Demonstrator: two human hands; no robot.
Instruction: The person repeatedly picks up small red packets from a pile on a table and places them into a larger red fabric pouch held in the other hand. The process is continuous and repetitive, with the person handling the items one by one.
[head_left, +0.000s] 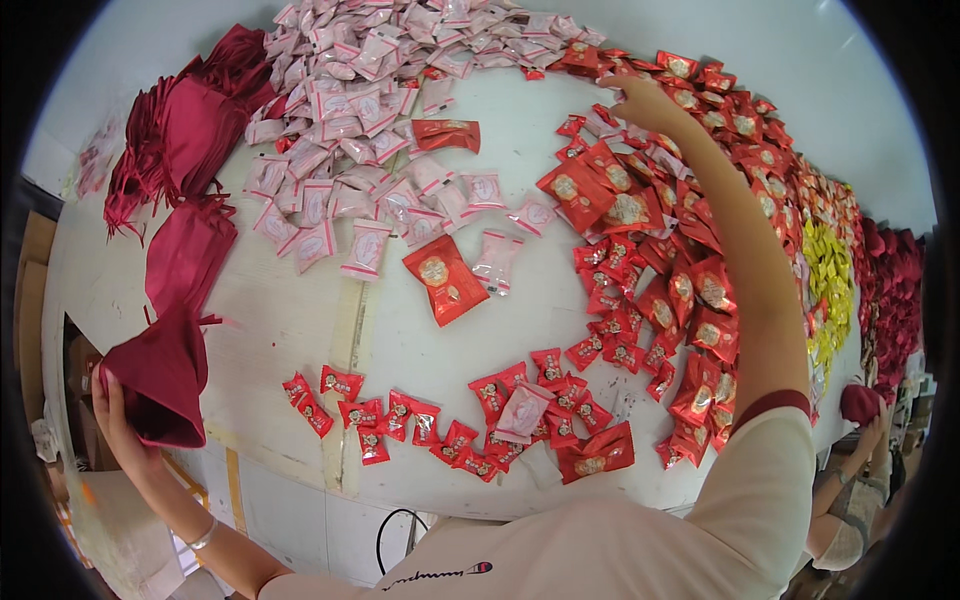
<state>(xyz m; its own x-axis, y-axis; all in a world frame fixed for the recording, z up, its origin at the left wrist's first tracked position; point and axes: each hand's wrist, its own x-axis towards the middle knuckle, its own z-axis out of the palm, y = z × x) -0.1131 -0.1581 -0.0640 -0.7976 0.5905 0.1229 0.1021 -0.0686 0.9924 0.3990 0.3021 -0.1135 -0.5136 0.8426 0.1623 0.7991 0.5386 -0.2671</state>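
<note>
At the table's left edge, my left hand (122, 425) grips the rim of a dark red drawstring pouch (165, 375). The pouch's wide mouth gapes toward me, and its cords stick out at the narrowed part. My right arm stretches far across the table. At its end, my right hand (640, 102) is open, fingers apart, beside the far end of a heap of red sachets (610, 195); nothing shows between the fingers. Pale pink sachets (350, 110) are piled at the back left. One large red sachet (440, 280) lies alone mid-table.
More dark red pouches (195, 130) are stacked at the far left. Small red wrapped pieces (405, 415) lie scattered along the near side of the white table (260, 330). Yellow packets (828, 285) form a strip at the right. A co-worker's hand (875, 425) holds a pouch at far right.
</note>
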